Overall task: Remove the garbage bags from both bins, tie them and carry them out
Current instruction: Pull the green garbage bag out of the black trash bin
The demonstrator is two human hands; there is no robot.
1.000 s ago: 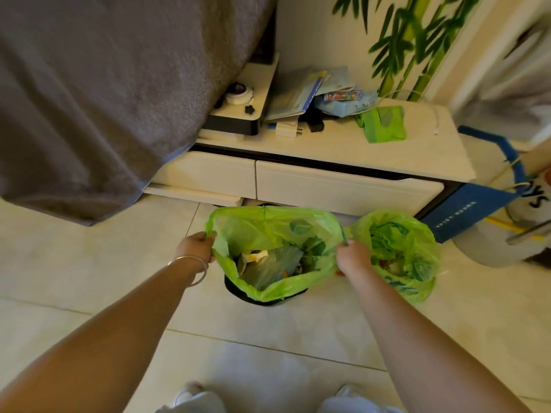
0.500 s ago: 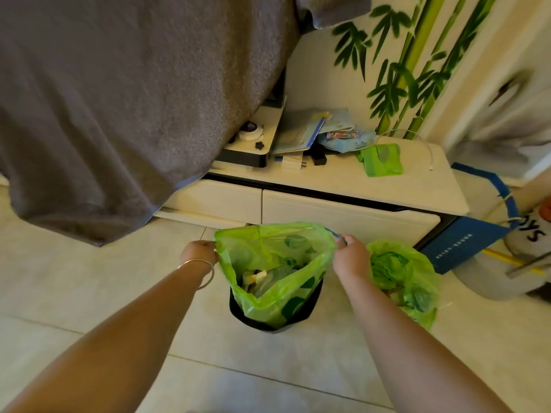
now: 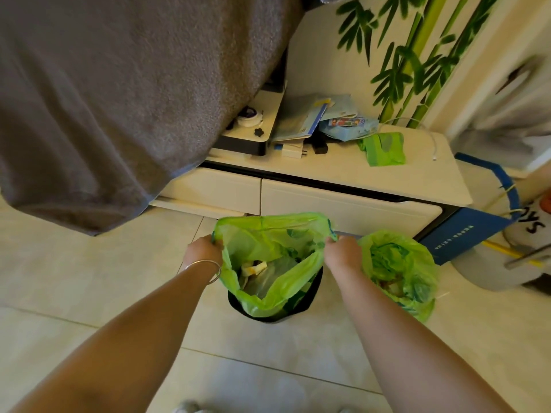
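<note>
A green garbage bag (image 3: 262, 296) with rubbish inside hangs open over a small black bin (image 3: 307, 299) on the tiled floor. My left hand (image 3: 202, 251), with a metal bangle on the wrist, grips the bag's left rim. My right hand (image 3: 343, 254) grips the right rim. The bag is raised so that only its lower part sits in the bin. A second green garbage bag (image 3: 399, 269), full and open at the top, stands on the floor just right of my right hand.
A low white cabinet (image 3: 351, 210) with drawers stands right behind the bin, carrying papers, packets and folded green bags (image 3: 384, 149). A grey blanket (image 3: 119, 99) hangs at the left. A blue box (image 3: 465, 236) and a grey container (image 3: 489, 272) sit at the right.
Both hands have lifted the bag's rim upward and drawn it narrower, so more of the black bin shows beneath. The view has tilted up slightly.
</note>
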